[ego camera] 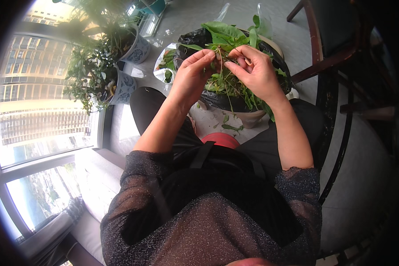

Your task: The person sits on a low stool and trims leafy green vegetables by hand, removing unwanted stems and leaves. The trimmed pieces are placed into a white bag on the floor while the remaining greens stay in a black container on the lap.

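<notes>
My left hand pinches a small bunch of thin green stems between thumb and fingertips. Close to its right, my right hand has thumb and forefinger at the same stems, its other fingers curled. Both hands are above a wide round basin lined with a black plastic bag. Leafy greens are heaped in it, with broad leaves towards the far side and thin, tangled stems nearer me. Whether my right fingertips are closed on a stem is hard to tell.
A white plastic bag with leaves stands left of the basin. Potted plants in blue-and-white pots line the window. Loose leaves lie on the floor between my legs, near a red round thing. A dark wooden chair stands at the right.
</notes>
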Available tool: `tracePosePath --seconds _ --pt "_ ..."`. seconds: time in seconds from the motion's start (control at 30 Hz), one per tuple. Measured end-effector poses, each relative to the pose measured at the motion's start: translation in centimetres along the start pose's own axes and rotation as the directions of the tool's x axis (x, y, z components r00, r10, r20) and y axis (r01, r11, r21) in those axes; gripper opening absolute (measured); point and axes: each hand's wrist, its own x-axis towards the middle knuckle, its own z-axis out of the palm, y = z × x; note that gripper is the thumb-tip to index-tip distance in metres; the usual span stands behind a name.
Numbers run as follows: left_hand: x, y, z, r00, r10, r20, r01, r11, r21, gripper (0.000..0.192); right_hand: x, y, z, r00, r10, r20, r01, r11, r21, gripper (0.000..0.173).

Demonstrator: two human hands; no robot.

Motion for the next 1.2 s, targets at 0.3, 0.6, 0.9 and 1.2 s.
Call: tracePosePath --seconds 0.3,0.6,0.9,1.2 --pt "0.0 -0.2 0.2 0.997 0.077 0.021 -0.080 0.960 0.268 0.018 0.0 0.8 0.4 1.000 -0.007 -0.026 0.010 0.994 0.108 0.008" --pt "-0.2 -0.1 0.4 0.990 0.144 -0.002 -0.130 0.896 0.425 0.019 0.0 1.3 -0.3 0.997 0.058 0.047 -0.068 0.965 0.253 0.005" --pt "-0.5 -0.4 1.4 0.941 0.337 -0.006 -0.246 0.700 0.671 0.027 -0.1 0.9 -0.4 0.983 0.115 0.142 -0.155 0.937 0.314 0.008" --pt "0.1 0.0 0.2 0.958 0.275 -0.082 -0.190 0.823 0.536 0.016 0.3 1.6 -1.7 0.994 0.097 0.052 -0.109 0.908 0.404 0.007"
